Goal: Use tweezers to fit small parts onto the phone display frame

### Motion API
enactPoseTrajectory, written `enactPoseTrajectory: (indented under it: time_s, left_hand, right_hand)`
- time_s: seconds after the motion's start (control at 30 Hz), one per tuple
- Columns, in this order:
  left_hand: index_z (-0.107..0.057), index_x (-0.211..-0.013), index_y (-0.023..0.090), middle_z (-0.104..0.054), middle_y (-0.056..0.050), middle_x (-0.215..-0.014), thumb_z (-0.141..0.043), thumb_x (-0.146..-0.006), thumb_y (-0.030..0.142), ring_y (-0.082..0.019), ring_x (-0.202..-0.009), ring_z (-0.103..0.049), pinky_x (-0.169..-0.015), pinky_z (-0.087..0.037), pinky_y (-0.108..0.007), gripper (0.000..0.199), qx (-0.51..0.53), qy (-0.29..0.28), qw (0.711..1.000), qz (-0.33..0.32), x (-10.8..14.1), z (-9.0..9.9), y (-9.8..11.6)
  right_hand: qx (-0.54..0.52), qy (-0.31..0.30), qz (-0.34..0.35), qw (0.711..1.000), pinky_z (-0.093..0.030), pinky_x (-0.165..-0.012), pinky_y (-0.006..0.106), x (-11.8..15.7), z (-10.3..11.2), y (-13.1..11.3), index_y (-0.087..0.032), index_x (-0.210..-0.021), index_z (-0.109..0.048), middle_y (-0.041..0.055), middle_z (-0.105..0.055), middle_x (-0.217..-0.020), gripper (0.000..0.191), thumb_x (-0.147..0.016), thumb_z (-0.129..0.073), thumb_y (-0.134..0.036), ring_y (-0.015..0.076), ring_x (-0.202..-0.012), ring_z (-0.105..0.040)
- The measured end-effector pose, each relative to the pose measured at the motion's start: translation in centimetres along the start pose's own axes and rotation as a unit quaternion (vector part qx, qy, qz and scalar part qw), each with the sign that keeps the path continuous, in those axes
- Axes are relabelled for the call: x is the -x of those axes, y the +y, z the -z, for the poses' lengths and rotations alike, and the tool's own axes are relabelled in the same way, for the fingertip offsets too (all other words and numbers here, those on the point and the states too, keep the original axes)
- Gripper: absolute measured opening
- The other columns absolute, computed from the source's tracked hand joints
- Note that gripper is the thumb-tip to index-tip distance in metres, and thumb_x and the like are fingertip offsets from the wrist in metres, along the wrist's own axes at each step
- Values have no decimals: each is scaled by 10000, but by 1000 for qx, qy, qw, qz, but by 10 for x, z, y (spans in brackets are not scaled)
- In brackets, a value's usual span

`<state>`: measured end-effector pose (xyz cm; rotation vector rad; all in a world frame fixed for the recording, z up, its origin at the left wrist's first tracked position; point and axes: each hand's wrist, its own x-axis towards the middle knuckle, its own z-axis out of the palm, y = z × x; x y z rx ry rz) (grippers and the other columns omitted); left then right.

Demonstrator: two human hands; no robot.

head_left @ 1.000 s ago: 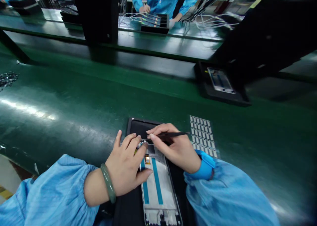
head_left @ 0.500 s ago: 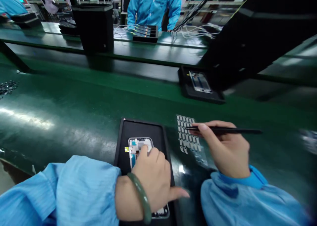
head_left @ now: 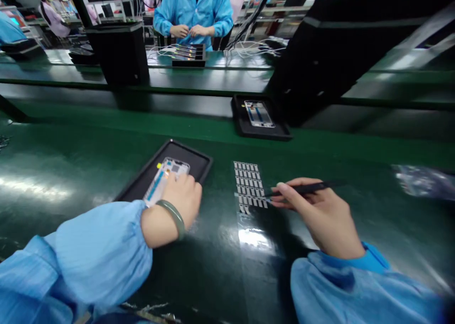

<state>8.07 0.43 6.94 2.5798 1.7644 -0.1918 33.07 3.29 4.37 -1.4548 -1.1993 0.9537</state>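
Observation:
My left hand [head_left: 183, 198], with a green bangle on its wrist, rests on a phone frame [head_left: 164, 175] that lies in a black tray [head_left: 199, 159] turned at an angle on the green belt. My right hand [head_left: 320, 215] holds black tweezers [head_left: 305, 188]. Their tip touches the lower edge of a clear sheet of small grey stickers [head_left: 248, 183] lying between the two hands.
A second black tray [head_left: 280, 133] with a phone frame [head_left: 259, 113] sits farther back on the belt. Beyond it stand a large black box [head_left: 334, 44] and a smaller one [head_left: 119, 54]. Across the line a person in a blue coat [head_left: 194, 6] works over a tray with cables.
My left hand has pushed the tray and phone frame left and away, turning them. My right hand left the frame and carried the tweezers right, down to the sticker sheet's lower edge.

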Motion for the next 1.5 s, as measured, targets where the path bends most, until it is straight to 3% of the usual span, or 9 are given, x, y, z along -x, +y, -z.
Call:
enactPoseTrajectory:
  time_s: [0.27,0.43,0.57,0.7,0.8,0.93,1.33,1.43,1.5]
  left_hand:
    - [-574,-1108,122,-511,-199,-1165,-319,-933,108,-329,-1057,-542,-772,-477,-453,309,-29,97,971,215,-68,-22,-128]
    - [-377,-1329,127,-402,-175,-1353,-461,-918,167,-281,-1145,-518,-887,-481,-441,421,29,130,958,252,-93,-38,-158]
    - [-227,-1407,39,-164,-253,-1486,-432,-903,159,-302,-1350,-297,-1041,-362,-421,557,78,148,976,142,-96,-46,-131]
    - [-348,-1374,132,-246,-160,-1497,-464,-911,369,-260,-1390,-213,-1100,-235,-483,532,116,124,984,-52,-79,-39,-74]
    - [-400,-1351,325,-302,-33,-1494,-537,-825,565,-223,-1388,-232,-1101,-234,-476,594,143,73,963,-219,-58,-33,-29]
    - [-454,-1331,320,-283,-112,-1495,-559,-769,643,-314,-1404,-148,-1083,-96,-599,656,179,33,912,-367,-37,-34,6]
    - [-523,-1266,351,-291,-97,-1492,-601,-744,636,-286,-1391,-213,-1094,-48,-576,600,199,27,904,-377,-32,-37,9]
    - [-470,-1310,334,-263,-77,-1506,-620,-750,604,-226,-1385,-246,-1106,-169,-523,639,232,11,912,-339,-44,-21,10]
    - [-418,-1355,260,-304,-67,-1490,-505,-881,487,-135,-1374,-266,-1077,-309,-379,532,207,11,940,-270,-58,1,15]
  right_hand:
    - [-7,-40,-128,991,-581,-488,241,11,-10,14,-172,-807,-530,5,-624,-579,486,-568,-818,-482,171,-540,-648]
    - [-12,-48,-158,986,-560,-450,217,12,-14,16,-178,-808,-516,-11,-613,-572,472,-582,-810,-469,148,-496,-627]
    - [-5,-52,-152,987,-557,-441,224,13,-15,16,-177,-813,-528,-8,-623,-579,445,-598,-805,-451,157,-494,-633]
    - [-6,-56,-145,988,-561,-449,234,13,-15,17,-177,-814,-533,-8,-630,-589,432,-612,-800,-450,164,-505,-641]
    - [3,-54,-140,989,-553,-428,233,13,-15,17,-178,-808,-537,-15,-620,-563,421,-615,-798,-445,165,-482,-635]
    - [10,-60,-133,989,-543,-417,230,14,-16,17,-180,-800,-545,-15,-621,-549,408,-622,-788,-455,162,-464,-629]
    - [-110,-67,-196,972,-521,-418,190,9,-6,8,-164,-720,-574,24,-647,-637,388,-534,-831,-388,100,-450,-560]
    - [-118,-60,-182,974,-541,-416,212,7,6,8,-196,-701,-618,37,-638,-644,338,-526,-825,-398,123,-455,-557]
    - [-76,-20,-91,993,-516,-335,247,-4,1,9,-224,-638,-620,70,-623,-610,322,-518,-805,-459,175,-433,-559]
